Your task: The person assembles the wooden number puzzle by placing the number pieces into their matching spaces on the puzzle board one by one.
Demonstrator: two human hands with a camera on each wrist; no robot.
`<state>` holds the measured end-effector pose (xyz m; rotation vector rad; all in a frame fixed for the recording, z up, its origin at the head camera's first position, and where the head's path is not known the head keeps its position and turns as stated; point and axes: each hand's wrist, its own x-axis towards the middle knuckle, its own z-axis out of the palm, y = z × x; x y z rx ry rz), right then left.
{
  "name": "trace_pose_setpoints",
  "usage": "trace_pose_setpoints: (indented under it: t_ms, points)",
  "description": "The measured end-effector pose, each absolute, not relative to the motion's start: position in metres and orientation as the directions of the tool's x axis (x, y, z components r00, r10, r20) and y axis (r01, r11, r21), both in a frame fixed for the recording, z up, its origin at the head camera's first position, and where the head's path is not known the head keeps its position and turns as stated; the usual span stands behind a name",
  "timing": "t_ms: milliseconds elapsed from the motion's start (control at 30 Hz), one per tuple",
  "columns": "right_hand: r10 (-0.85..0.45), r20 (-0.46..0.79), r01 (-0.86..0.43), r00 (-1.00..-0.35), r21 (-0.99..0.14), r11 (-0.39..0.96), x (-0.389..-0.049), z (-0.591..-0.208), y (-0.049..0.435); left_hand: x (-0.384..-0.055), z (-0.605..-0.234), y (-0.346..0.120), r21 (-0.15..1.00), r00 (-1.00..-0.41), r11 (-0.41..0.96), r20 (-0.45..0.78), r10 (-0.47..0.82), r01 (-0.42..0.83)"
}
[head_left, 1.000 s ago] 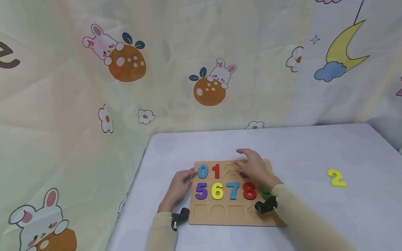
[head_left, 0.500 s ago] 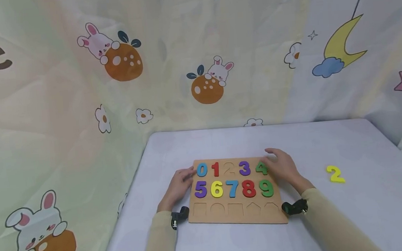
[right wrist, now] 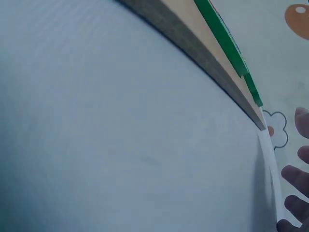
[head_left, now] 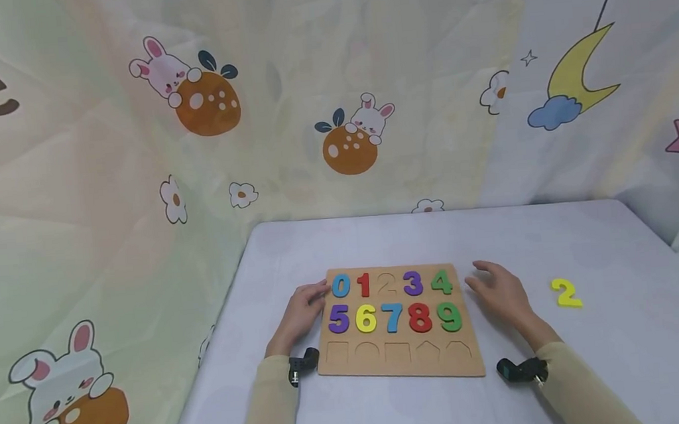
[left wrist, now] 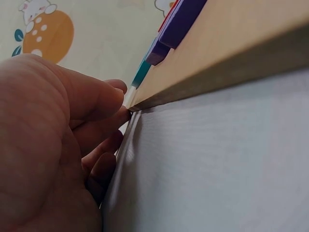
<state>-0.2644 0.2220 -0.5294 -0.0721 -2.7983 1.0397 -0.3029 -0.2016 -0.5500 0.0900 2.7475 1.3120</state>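
Observation:
A wooden number board [head_left: 401, 357] lies on the table. Raised digits sit on it: 0, 1, 3 and 4 in the top row, 5 to 9 below. The top row's 2 outline [head_left: 386, 283] is bare. At the board's left edge is my left hand [head_left: 298, 315], fingertips touching the edge near the blue 0 [head_left: 341, 286]; the left wrist view shows its fingers loosely bent beside the board corner. My right hand [head_left: 503, 295] is off the board's right side with fingers spread and nothing between them. Farther right, a yellow number 2 [head_left: 566, 293] lies on the table.
A white-covered table [head_left: 497, 233] bears the board. Printed fabric [head_left: 279, 57] with rabbits and a moon hangs behind it and along the left. Outlines of shapes [head_left: 398, 354] run along the board's bottom row. A small black camera is strapped to each wrist.
My right hand has moved right, from over the top row, past the green 4, to beside the board. My left hand stays at the left edge. The yellow 2 stays put.

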Motion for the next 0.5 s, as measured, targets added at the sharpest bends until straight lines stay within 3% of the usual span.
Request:
trace_pose_setpoints:
  t_ms: [300, 500]
  points:
    - [0.171, 0.104, 0.062, -0.98, -0.655, 0.753, -0.253, -0.535, 0.242, -0.301, -0.553, -0.202, 0.789, -0.994, 0.614, -0.075, 0.078, -0.011]
    - [0.285, 0.084, 0.141, -0.955, -0.716, 0.683, -0.247, -0.532, 0.254, -0.302, -0.551, -0.202, 0.79, -0.995, 0.613, -0.061, 0.083, 0.003]
